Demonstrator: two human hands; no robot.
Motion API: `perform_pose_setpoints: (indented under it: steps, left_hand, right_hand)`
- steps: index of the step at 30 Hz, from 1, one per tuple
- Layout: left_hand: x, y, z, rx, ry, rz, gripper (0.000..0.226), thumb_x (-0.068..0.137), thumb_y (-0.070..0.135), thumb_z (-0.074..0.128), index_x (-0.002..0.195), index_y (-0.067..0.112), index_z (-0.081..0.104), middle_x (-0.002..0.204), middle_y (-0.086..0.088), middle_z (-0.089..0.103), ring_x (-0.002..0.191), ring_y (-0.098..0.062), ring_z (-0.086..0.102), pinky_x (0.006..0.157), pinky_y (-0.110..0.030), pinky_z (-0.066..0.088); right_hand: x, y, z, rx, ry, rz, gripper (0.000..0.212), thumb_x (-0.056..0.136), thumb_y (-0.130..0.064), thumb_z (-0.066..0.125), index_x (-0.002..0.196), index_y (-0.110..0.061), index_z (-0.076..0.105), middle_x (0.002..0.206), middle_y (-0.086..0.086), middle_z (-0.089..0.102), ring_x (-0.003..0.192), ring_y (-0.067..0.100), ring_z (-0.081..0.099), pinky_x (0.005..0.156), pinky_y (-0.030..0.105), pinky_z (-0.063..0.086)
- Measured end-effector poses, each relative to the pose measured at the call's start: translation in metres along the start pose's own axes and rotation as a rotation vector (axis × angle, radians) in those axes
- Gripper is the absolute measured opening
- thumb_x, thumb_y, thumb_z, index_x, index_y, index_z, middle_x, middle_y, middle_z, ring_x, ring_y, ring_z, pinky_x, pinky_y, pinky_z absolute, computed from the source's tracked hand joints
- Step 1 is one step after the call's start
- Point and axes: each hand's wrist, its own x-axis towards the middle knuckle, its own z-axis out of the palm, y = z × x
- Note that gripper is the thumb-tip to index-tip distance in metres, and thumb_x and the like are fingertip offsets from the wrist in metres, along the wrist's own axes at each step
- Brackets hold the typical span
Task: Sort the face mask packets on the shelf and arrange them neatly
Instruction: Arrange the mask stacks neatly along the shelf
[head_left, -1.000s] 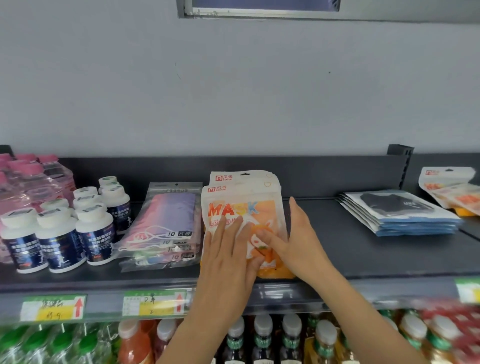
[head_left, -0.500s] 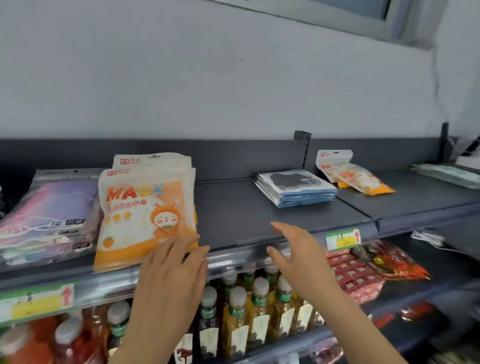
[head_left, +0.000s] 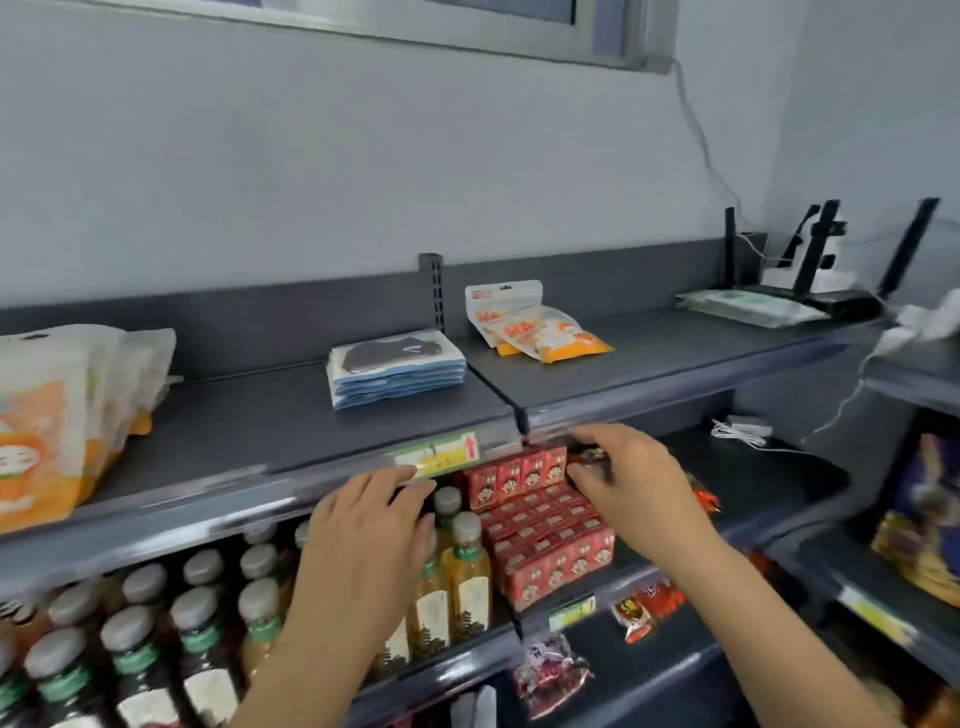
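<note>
A stack of orange-and-white mask packets (head_left: 57, 415) lies at the far left of the dark grey shelf (head_left: 291, 415). A neat pile of blue-and-white packets with black masks (head_left: 397, 366) sits mid-shelf. Two loose orange mask packets (head_left: 535, 332) lie on the neighbouring shelf section to the right. Pale green packets (head_left: 748, 307) rest further right. My left hand (head_left: 369, 525) hovers below the shelf's front edge, fingers straight, holding nothing. My right hand (head_left: 628, 473) is also empty, fingers loosely bent, in front of the lower shelf.
Below the shelf stand juice bottles (head_left: 457, 571) and red boxed snacks (head_left: 545, 525). A price label (head_left: 439, 457) is on the shelf edge. A white cable (head_left: 743, 431) and a black device (head_left: 826, 280) are at the right. Snack bags (head_left: 914, 525) fill a side shelf.
The view has swung right. Both hands left the orange mask stack and moved right along the shelf front; the stack now sits at the far left.
</note>
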Motion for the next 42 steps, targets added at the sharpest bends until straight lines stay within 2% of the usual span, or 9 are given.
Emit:
perform_pose_setpoints:
  steps: [2, 8, 15, 18, 23, 27, 33, 38, 42]
  left_hand:
    - [0.011, 0.032, 0.007, -0.022, -0.005, 0.034, 0.032, 0.067, 0.019, 0.082, 0.097, 0.016, 0.072, 0.099, -0.001, 0.069, 0.088, -0.025, 0.066, 0.071, -0.039, 0.055]
    - [0.055, 0.085, 0.021, -0.006, -0.04, 0.079, 0.033, 0.071, 0.025, 0.079, 0.101, 0.017, 0.071, 0.099, -0.002, 0.069, 0.089, -0.025, 0.067, 0.074, -0.04, 0.056]
    - [0.113, 0.099, 0.047, 0.045, -0.057, 0.131, 0.034, 0.077, 0.029, 0.074, 0.108, 0.018, 0.069, 0.105, 0.0, 0.068, 0.097, -0.024, 0.064, 0.076, -0.041, 0.053]
    - [0.142, 0.1, 0.06, 0.034, -0.042, 0.13, 0.035, 0.08, 0.033, 0.071, 0.112, 0.019, 0.068, 0.109, 0.0, 0.067, 0.101, -0.024, 0.063, 0.079, -0.041, 0.051]
    - [0.194, 0.098, 0.08, -0.03, -0.098, 0.062, 0.053, 0.089, 0.056, 0.045, 0.132, 0.025, 0.052, 0.131, 0.005, 0.055, 0.121, -0.018, 0.049, 0.096, -0.036, 0.042]
    - [0.227, 0.088, 0.105, 0.022, -0.263, -0.021, 0.068, 0.086, 0.069, 0.029, 0.142, 0.031, 0.033, 0.145, 0.009, 0.037, 0.132, -0.017, 0.035, 0.104, -0.035, 0.036]
    - [0.243, 0.079, 0.133, -0.052, -0.618, -0.13, 0.069, 0.085, 0.071, 0.032, 0.144, 0.037, 0.027, 0.155, 0.01, 0.02, 0.141, -0.019, 0.021, 0.11, -0.048, 0.029]
    - [0.25, 0.079, 0.126, -0.059, -0.712, -0.122, 0.07, 0.084, 0.07, 0.037, 0.143, 0.035, 0.03, 0.151, 0.009, 0.027, 0.137, -0.018, 0.028, 0.11, -0.041, 0.031]
    - [0.266, 0.085, 0.118, -0.043, -0.754, -0.184, 0.071, 0.077, 0.07, 0.051, 0.137, 0.034, 0.04, 0.139, 0.009, 0.04, 0.125, -0.015, 0.041, 0.103, -0.033, 0.038]
  right_hand:
    - [-0.005, 0.028, -0.017, -0.016, 0.019, 0.029, 0.038, 0.088, -0.024, 0.063, 0.125, -0.021, 0.058, 0.118, -0.001, 0.062, 0.11, 0.016, 0.055, 0.089, 0.024, 0.042]
    - [-0.002, 0.087, -0.043, -0.117, -0.02, 0.036, 0.042, 0.091, -0.029, 0.057, 0.132, -0.022, 0.051, 0.131, -0.004, 0.055, 0.122, 0.015, 0.046, 0.101, 0.032, 0.04]
    - [0.04, 0.132, -0.039, -0.478, 0.034, -0.057, 0.036, 0.078, -0.026, 0.07, 0.113, -0.017, 0.064, 0.113, 0.003, 0.065, 0.109, 0.026, 0.057, 0.093, 0.041, 0.044]
    - [0.068, 0.146, -0.038, -0.525, 0.048, -0.093, 0.042, 0.077, -0.027, 0.071, 0.116, -0.017, 0.062, 0.115, 0.004, 0.064, 0.11, 0.028, 0.057, 0.093, 0.043, 0.043]
    - [0.142, 0.156, -0.037, -0.474, 0.016, -0.121, 0.062, 0.089, -0.048, 0.054, 0.142, -0.021, 0.037, 0.143, 0.001, 0.041, 0.134, 0.023, 0.034, 0.106, 0.039, 0.03]
    - [0.217, 0.16, -0.018, -0.304, -0.176, 0.02, 0.086, 0.083, -0.063, 0.05, 0.149, -0.024, 0.013, 0.156, 0.005, 0.016, 0.141, 0.028, 0.018, 0.109, 0.045, 0.027]
    - [0.295, 0.17, 0.023, -0.112, -0.441, 0.231, 0.11, 0.074, -0.068, 0.058, 0.149, -0.023, -0.008, 0.158, 0.012, 0.0, 0.143, 0.038, 0.008, 0.112, 0.05, 0.021]
    - [0.334, 0.184, 0.043, 0.044, -0.628, 0.248, 0.123, 0.067, -0.077, 0.056, 0.145, -0.023, -0.024, 0.159, 0.011, 0.001, 0.145, 0.029, 0.01, 0.116, 0.046, 0.017]
    - [0.356, 0.179, 0.049, 0.086, -0.7, 0.198, 0.125, 0.07, -0.07, 0.061, 0.141, -0.024, -0.031, 0.158, 0.01, 0.007, 0.143, 0.03, 0.018, 0.113, 0.044, 0.021]
